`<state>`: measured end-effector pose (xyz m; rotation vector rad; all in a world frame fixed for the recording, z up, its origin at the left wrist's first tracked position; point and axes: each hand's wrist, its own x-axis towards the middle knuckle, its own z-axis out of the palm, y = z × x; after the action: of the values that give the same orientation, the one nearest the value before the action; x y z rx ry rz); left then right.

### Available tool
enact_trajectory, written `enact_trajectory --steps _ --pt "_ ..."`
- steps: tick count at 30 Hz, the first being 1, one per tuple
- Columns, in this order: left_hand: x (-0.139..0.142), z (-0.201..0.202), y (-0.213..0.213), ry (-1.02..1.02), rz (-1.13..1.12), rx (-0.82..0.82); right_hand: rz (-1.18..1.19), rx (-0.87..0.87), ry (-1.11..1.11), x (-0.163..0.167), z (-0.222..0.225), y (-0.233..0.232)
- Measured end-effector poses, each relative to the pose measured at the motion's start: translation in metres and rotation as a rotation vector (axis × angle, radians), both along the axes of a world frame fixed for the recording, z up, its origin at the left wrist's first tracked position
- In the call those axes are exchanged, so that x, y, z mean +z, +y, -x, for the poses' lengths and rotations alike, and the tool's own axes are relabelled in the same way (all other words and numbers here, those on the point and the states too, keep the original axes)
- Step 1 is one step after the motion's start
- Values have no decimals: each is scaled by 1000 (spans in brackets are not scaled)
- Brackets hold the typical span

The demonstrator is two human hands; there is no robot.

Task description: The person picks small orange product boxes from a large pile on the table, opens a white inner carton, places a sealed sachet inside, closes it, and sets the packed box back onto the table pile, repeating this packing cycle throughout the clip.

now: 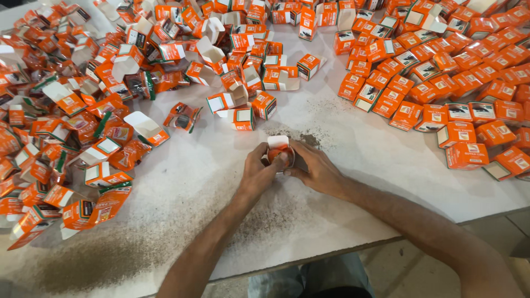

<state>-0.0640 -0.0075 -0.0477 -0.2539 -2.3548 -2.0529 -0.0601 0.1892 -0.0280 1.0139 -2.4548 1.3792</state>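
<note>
A small orange carton [278, 149] with its white flap standing open sits near the middle of the white tabletop [342, 132], grasped from both sides: the left hand [259, 170] curls its fingers against the carton's left face while the right hand [316, 168] clasps the right face, both forearms reaching in from the near edge and meeting in a V. Open cartons and orange sachets [72, 127] lie heaped to the far left, closed orange cartons [441, 83] spread over the far right, and dark powder [94, 265] dusts the near left
</note>
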Motion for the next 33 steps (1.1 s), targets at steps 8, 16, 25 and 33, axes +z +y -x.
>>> enact_trajectory --steps 8,16,25,33 --pt "7 1 10 40 49 116 134 22 -41 -16 -4 0" --pt "-1 9 -27 -305 -576 -312 -306 -76 474 -23 -6 -1" --pt "0 8 -3 167 82 -38 -140 -91 339 -14 -7 0" --pt "14 -31 -10 749 500 -117 -40 -103 105 -19 -4 3"
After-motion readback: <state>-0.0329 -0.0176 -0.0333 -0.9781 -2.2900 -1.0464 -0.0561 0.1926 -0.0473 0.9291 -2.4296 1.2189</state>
